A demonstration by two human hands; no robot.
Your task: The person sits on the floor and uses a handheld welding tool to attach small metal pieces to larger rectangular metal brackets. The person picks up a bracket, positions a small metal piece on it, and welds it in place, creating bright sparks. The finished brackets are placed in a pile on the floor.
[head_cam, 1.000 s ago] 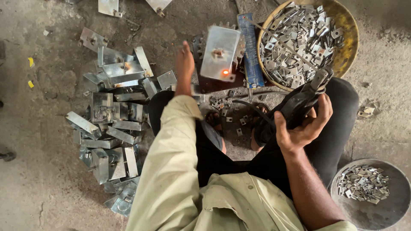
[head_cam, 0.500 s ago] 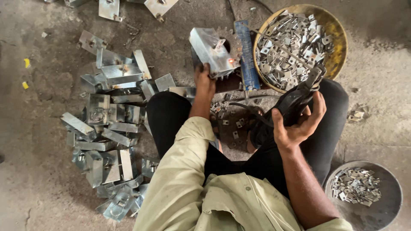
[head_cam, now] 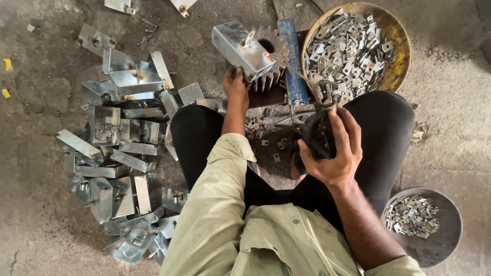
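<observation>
Soft, even daylight; sharp focus, faint shadows, mild glare on metal.

Shiny silver-grey metal box (head_cam: pixel 241 49) with an orange glowing spot; black tool (head_cam: pixel 318 137); blue bar (head_cam: pixel 293 61); yellow bowl (head_cam: pixel 398 46) of silvery small plates; grey bowl (head_cam: pixel 446 240); pale olive shirt (head_cam: pixel 266 235); black trousers (head_cam: pixel 197 138); mottled grey-brown floor (head_cam: pixel 41 225).

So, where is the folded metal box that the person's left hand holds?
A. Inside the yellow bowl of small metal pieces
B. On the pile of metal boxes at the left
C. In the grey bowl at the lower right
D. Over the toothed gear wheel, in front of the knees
D: the left hand holds the metal box up over the toothed gear wheel, apart from the pile and both bowls.
</observation>
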